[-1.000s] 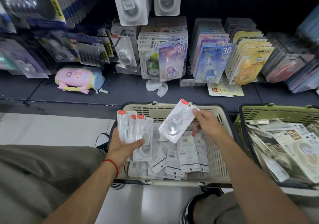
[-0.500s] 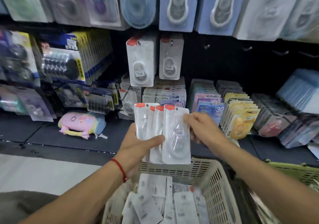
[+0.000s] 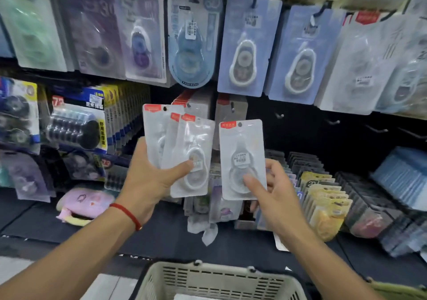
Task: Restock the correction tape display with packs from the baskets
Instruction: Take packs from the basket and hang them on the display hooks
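My left hand point(image 3: 147, 179) grips a fan of three white correction tape packs point(image 3: 184, 152) with red top corners, thumb across the front one. My right hand point(image 3: 275, 191) pinches a single matching pack point(image 3: 241, 159), held upright beside the fan and apart from it. Both are raised in front of two hanging rows of the same white packs point(image 3: 227, 110) on the dark display wall. The beige basket point(image 3: 217, 276) sits at the bottom, just its far rim and wall showing.
Blue and purple tape packs point(image 3: 247, 50) hang on pegs above. Bare pegs point(image 3: 332, 122) stick out to the right. Yellow and dark packs point(image 3: 323, 202) stand in trays on the shelf. A pink pouch point(image 3: 80, 205) lies at left. A green basket rim point(image 3: 397, 290) shows at bottom right.
Both hands rose from the basket toward the display, and my view tilted up. My right hand drew one pack away from the fan in my left hand, to the right.
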